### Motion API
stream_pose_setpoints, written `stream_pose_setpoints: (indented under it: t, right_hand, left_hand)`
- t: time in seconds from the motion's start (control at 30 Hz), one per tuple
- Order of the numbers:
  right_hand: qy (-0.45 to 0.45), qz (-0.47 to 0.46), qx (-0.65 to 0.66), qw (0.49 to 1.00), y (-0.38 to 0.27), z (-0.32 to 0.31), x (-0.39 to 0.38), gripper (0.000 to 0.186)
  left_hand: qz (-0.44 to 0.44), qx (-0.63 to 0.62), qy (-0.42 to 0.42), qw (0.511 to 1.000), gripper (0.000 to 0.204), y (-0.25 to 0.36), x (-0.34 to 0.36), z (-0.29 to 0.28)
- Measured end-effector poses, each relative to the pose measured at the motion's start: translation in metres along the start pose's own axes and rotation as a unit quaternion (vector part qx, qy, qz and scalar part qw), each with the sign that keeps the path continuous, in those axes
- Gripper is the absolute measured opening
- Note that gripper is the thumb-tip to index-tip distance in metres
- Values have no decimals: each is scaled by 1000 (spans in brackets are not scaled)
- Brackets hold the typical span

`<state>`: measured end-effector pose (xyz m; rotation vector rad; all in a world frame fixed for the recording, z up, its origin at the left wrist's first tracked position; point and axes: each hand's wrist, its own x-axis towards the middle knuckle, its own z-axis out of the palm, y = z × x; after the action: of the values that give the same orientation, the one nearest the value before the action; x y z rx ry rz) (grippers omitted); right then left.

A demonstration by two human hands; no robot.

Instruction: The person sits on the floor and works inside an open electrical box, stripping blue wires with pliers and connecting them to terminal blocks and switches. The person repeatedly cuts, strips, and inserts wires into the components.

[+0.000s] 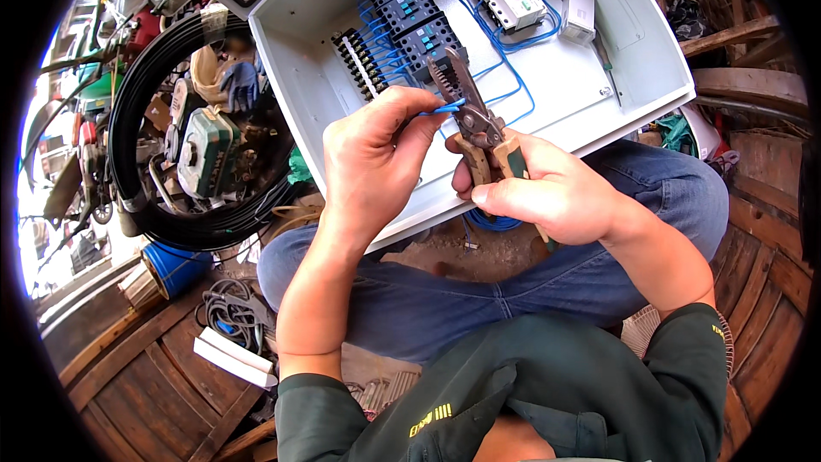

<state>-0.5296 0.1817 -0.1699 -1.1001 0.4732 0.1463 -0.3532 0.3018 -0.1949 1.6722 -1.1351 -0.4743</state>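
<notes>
"Left hand (376, 154)?"
"Pinching blue wires (446, 109), 1 o'clock of centre, ends at the pliers (485, 127)."
"Right hand (552, 192)?"
"Closed round those pliers, also 1 o'clock."
"Contactors (410, 13)?"
"In the box (637, 90), 12 o'clock."

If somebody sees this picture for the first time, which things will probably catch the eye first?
Probably the pliers near the centre, gripped by the right hand, while the left hand pinches a blue wire at their jaws. Behind them, the open pale box holds black electrical modules. On the left, the large black coil also stands out.
</notes>
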Motion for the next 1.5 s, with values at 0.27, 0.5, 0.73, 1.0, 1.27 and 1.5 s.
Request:
stream_pose_setpoints:
  t: [0.27,0.5,0.73,1.0,1.27,1.5]
  right_hand:
    - [27,-26,-45,998,3,4,0,21]
    - [39,-21,-91,995,-1,4,0,26]
    - [23,16,-82,996,2,2,-1,35]
    - [70,-4,51,996,-15,13,-14,32]
    - [217,-258,-85,938,-29,-11,-9,45]
    - [252,-268,-215,905,-15,-5,14,37]
  left_hand:
    - [22,60,12,998,8,7,-1,1]
    - [4,87,-26,996,9,9,0,-5]
    - [29,75,-25,996,7,5,5,-6]
    - [-38,84,-42,995,8,-2,1,-6]
    - [-304,-355,-89,880,21,9,-1,-2]
    - [-302,-304,-158,890,21,17,0,5]
